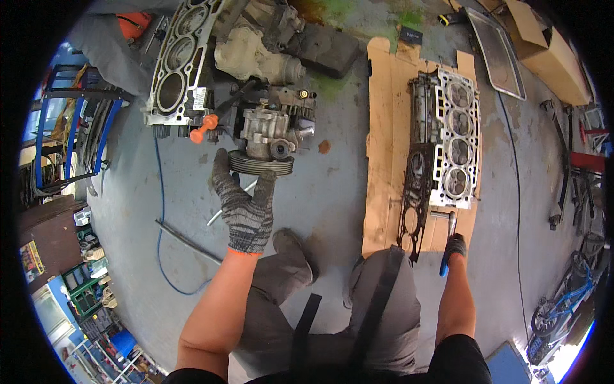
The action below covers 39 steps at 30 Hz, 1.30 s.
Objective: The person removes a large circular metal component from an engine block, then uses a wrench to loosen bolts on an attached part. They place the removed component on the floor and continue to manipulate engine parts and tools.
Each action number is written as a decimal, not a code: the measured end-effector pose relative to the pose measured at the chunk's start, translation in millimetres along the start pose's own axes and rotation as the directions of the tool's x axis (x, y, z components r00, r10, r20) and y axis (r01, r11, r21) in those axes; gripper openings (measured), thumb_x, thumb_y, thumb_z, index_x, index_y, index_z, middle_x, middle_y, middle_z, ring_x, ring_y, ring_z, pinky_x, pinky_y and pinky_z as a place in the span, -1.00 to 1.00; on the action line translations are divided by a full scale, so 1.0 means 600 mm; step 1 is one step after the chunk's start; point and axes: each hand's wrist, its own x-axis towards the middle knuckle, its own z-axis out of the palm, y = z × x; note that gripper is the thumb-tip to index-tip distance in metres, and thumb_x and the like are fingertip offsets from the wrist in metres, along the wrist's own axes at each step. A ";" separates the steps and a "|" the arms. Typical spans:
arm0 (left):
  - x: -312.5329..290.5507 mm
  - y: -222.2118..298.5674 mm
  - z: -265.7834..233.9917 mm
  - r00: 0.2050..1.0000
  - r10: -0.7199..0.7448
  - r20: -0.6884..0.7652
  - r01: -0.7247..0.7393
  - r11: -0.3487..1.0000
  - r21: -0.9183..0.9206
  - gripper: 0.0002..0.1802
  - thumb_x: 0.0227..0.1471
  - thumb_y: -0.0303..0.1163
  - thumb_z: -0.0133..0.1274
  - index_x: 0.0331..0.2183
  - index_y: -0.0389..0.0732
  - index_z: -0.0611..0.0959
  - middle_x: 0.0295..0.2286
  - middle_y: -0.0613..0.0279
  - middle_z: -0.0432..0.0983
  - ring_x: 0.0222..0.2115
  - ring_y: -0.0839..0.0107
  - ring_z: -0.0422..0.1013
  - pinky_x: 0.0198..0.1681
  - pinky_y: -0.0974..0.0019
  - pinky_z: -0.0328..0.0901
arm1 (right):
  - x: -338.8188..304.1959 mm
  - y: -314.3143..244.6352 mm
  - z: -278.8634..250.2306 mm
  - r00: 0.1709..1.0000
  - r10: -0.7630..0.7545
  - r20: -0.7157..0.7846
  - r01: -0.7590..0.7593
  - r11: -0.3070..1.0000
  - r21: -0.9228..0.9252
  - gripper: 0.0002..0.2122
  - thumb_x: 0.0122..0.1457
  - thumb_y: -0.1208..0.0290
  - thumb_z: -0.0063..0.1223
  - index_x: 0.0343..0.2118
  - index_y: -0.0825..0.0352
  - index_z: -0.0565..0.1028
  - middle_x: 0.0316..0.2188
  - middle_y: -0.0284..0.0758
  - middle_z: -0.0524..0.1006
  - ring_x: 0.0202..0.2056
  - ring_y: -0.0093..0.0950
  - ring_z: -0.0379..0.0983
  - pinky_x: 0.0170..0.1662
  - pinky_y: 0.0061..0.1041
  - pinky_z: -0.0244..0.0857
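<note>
My left hand [244, 208], in a grey striped knit glove, is closed on the ribbed pulley [261, 164] of a grey metal pump-like unit [263, 128]. One finger reaches past the pulley's left edge and the thumb overlaps its lower right edge; the other fingers are partly hidden. My right hand [456, 245], gloved in dark knit, wraps round a ratchet [452, 225] with a blue handle end. The ratchet's metal head points away from me, close to the near end of a cylinder head [457, 137]. Beside that head lies a dark gasket [416, 198].
Cardboard [385, 160] lies under the cylinder head. An engine block [173, 77] with an orange plug-like piece [204, 128] stands at the far left. A blue hose [160, 224] and metal bars [187, 240] lie on the floor. Far right are a metal tray [495, 54] and a box [556, 61].
</note>
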 end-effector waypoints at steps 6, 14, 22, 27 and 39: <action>0.032 -0.036 -0.008 0.993 0.099 0.059 -0.109 0.974 0.196 -0.11 -0.02 -0.24 0.29 0.22 -0.38 0.21 0.17 -0.14 0.16 0.20 0.03 0.11 0.26 0.09 0.04 | 0.128 -0.101 -0.154 0.721 0.120 -0.683 0.228 0.889 0.397 -0.43 0.32 0.08 -0.14 0.18 0.52 0.29 0.19 0.03 0.33 0.23 -0.10 0.24 0.28 -0.27 0.09; 0.028 -0.012 -0.025 0.997 0.048 -0.056 -0.044 0.995 0.086 -0.14 0.01 -0.25 0.27 0.21 -0.37 0.24 0.15 -0.09 0.21 0.19 0.08 0.14 0.27 0.11 0.01 | 0.083 -0.327 -0.266 0.791 -0.283 -0.542 0.453 0.866 0.210 -0.51 0.27 0.11 -0.12 0.17 0.32 0.33 0.05 0.05 0.43 0.05 0.03 0.36 0.12 -0.13 0.24; 0.059 -0.013 0.048 0.954 -0.185 0.235 0.296 0.678 -0.673 -0.41 0.12 -0.28 0.10 0.14 -0.16 0.32 0.14 0.03 0.26 0.07 0.09 0.31 0.11 -0.07 0.29 | 0.035 -0.346 -0.225 0.500 -0.506 -0.702 0.530 0.820 -0.213 -0.58 0.21 0.27 -0.13 0.16 0.09 0.40 0.04 -0.12 0.44 -0.01 -0.05 0.34 0.10 -0.08 0.22; 0.071 0.017 0.055 0.871 -0.226 0.436 0.472 0.138 -0.871 -0.46 0.25 0.00 -0.12 0.11 -0.13 0.36 0.06 0.19 0.41 0.03 0.15 0.36 0.09 -0.20 0.28 | 0.044 -0.338 -0.227 0.581 -0.490 -0.649 0.598 0.799 -0.068 -0.59 0.16 0.33 -0.08 0.06 0.37 0.43 0.05 0.02 0.42 0.06 -0.01 0.33 0.15 -0.08 0.20; 0.024 0.043 -0.008 0.997 0.071 -0.035 -0.051 0.908 0.415 -0.17 -0.10 0.02 0.27 0.09 -0.23 0.38 0.02 -0.08 0.40 0.03 0.03 0.35 0.15 0.03 0.25 | 0.034 -0.350 -0.216 0.520 -0.515 -0.682 0.645 0.760 -0.081 -0.67 0.24 0.37 -0.13 0.02 0.26 0.53 -0.16 -0.14 0.60 -0.17 -0.09 0.50 -0.11 -0.18 0.37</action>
